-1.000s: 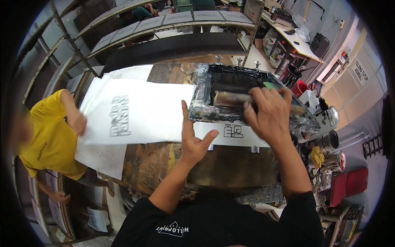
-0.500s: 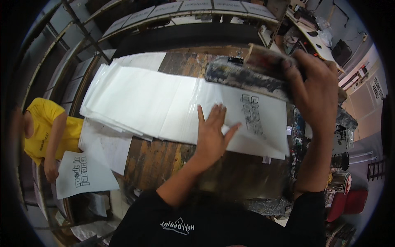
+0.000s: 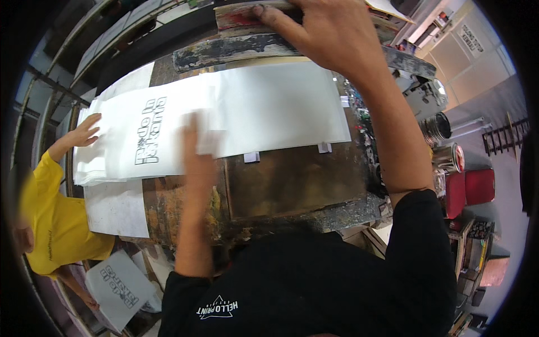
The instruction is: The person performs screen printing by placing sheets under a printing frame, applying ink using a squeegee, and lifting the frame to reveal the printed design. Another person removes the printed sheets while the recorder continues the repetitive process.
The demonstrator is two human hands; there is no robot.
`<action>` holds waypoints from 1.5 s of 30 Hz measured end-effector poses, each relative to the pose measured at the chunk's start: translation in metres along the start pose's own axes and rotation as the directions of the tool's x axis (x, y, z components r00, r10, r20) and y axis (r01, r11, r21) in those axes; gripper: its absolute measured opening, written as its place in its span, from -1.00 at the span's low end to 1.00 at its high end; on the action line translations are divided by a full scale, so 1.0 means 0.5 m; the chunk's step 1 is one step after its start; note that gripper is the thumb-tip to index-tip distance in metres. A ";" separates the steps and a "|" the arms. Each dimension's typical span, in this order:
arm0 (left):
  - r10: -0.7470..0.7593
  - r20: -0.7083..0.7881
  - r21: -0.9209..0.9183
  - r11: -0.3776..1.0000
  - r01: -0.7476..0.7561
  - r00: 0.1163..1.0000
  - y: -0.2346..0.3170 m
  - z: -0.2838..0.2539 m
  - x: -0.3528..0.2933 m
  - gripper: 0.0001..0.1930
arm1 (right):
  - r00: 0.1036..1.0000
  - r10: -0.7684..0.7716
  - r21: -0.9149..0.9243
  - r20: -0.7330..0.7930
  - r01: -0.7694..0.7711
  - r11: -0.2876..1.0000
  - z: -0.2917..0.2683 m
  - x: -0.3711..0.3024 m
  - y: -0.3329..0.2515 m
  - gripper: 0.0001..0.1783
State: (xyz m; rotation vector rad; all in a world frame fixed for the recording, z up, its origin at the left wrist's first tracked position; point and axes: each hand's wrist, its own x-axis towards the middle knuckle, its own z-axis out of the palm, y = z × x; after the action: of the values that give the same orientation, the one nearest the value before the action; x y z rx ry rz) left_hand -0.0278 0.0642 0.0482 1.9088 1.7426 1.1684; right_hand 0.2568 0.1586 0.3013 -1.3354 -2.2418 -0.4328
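Observation:
At the far edge of the table my right hand point(image 3: 337, 42) is closed on a paint-stained wooden bar point(image 3: 238, 18) that looks like a squeegee; its far fingers are hidden. Just below lies the long, paint-crusted edge of a frame point(image 3: 236, 51). My left hand point(image 3: 197, 137), smeared by motion, is beside the right end of a white sheet with a black outlined print point(image 3: 150, 132). To its right a blank white sheet point(image 3: 281, 106) lies flat on the brown board point(image 3: 297, 185).
A co-worker in a yellow shirt point(image 3: 42, 213) stands at the left, one hand point(image 3: 83, 133) over the stack's left end. The co-worker's other hand holds a printed sheet point(image 3: 120, 289). White tabs point(image 3: 251, 158) edge the board. Cans point(image 3: 449, 157) and red chairs point(image 3: 479, 187) are at the right.
The printed sheet has moved left onto the stack, showing a blank one on the board. My left hand has moved left with it. The co-worker's hand has come onto the stack. The view has turned.

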 end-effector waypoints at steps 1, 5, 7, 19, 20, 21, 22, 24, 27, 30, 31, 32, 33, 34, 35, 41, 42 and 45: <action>0.218 0.165 0.049 0.972 -0.229 0.962 0.040 0.102 -0.011 -0.34 | 1.000 -0.013 0.018 -0.022 0.014 1.000 -0.006 0.003 -0.003 -0.35; 0.234 0.368 0.334 0.870 -0.363 0.900 0.133 0.398 -0.047 -0.34 | 1.000 -0.016 0.036 0.020 0.016 0.999 -0.023 0.003 -0.005 -0.31; 0.208 0.355 0.413 0.840 -0.352 0.911 0.146 0.453 -0.051 -0.36 | 1.000 -0.027 0.025 0.009 0.026 0.999 -0.023 -0.002 -0.003 -0.28; 0.186 0.438 0.307 0.888 -0.341 0.879 0.169 0.412 0.001 -0.43 | 0.990 -0.105 0.108 -0.089 0.114 0.988 -0.004 0.039 0.036 -0.14; 0.231 0.426 0.301 0.876 -0.378 0.875 0.171 0.419 -0.006 -0.43 | 0.989 -0.103 0.114 -0.103 0.115 0.987 0.003 0.048 0.038 -0.12; 0.222 0.477 0.314 0.861 -0.400 0.850 0.171 0.425 -0.011 -0.43 | 0.988 -0.102 0.120 -0.117 0.116 0.986 0.001 0.049 0.040 -0.11; 0.289 0.421 0.275 0.863 -0.424 0.860 0.173 0.433 -0.015 -0.42 | 0.992 -0.068 0.039 -0.108 0.072 0.997 0.008 0.057 0.039 -0.10; 0.324 0.401 0.232 0.869 -0.437 0.857 0.172 0.449 -0.023 -0.41 | 0.993 -0.042 0.004 -0.108 0.042 0.999 0.004 0.058 0.036 -0.08; 0.370 0.368 0.214 0.859 -0.465 0.853 0.167 0.472 -0.033 -0.42 | 0.999 -0.021 0.128 -0.047 0.027 0.991 -0.016 0.045 0.025 -0.09; 0.373 0.318 0.242 0.857 -0.455 0.872 0.167 0.487 -0.048 -0.42 | 0.995 0.022 0.109 0.100 -0.033 0.993 -0.040 0.034 0.012 -0.14; 0.332 0.383 0.248 0.862 -0.442 0.862 0.171 0.486 -0.050 -0.42 | 0.998 0.021 0.041 0.055 -0.023 0.999 -0.032 0.027 0.003 -0.17; 0.332 0.376 0.252 0.862 -0.440 0.865 0.178 0.477 -0.048 -0.42 | 0.999 0.014 0.022 0.032 -0.015 1.000 -0.030 0.031 -0.003 -0.20; 0.301 0.406 0.269 0.863 -0.428 0.863 0.185 0.459 -0.041 -0.42 | 1.000 0.008 0.003 0.009 -0.008 1.000 -0.026 0.033 -0.010 -0.23; 0.328 0.335 0.262 0.868 -0.421 0.884 0.194 0.430 -0.032 -0.40 | 1.000 -0.002 0.036 0.010 0.002 0.999 -0.021 0.038 -0.009 -0.26; 0.303 0.337 0.266 0.878 -0.399 0.891 0.204 0.394 -0.018 -0.38 | 0.998 0.048 0.063 0.039 -0.050 0.997 -0.019 0.040 -0.019 -0.29; -0.251 -0.031 -0.730 0.667 0.149 0.968 0.182 0.044 0.058 -0.19 | 1.000 0.011 0.132 0.000 -0.011 0.991 0.037 -0.093 -0.028 -0.54; -0.237 0.081 -0.756 0.618 0.215 0.968 0.163 0.006 0.042 0.00 | 0.999 -0.038 0.048 0.004 0.038 0.998 0.070 -0.138 -0.032 -0.50; -0.268 0.244 -0.362 0.866 0.344 0.932 0.099 -0.018 -0.052 0.22 | 0.914 -0.180 0.129 0.363 0.142 0.981 0.158 -0.322 -0.017 -0.59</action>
State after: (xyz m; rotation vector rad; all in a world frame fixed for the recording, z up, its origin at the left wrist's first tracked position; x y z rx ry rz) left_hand 0.0013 0.0269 0.0789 1.3891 1.4971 1.0834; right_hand 0.2938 0.0774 0.1456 -1.2696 -2.6603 -0.1214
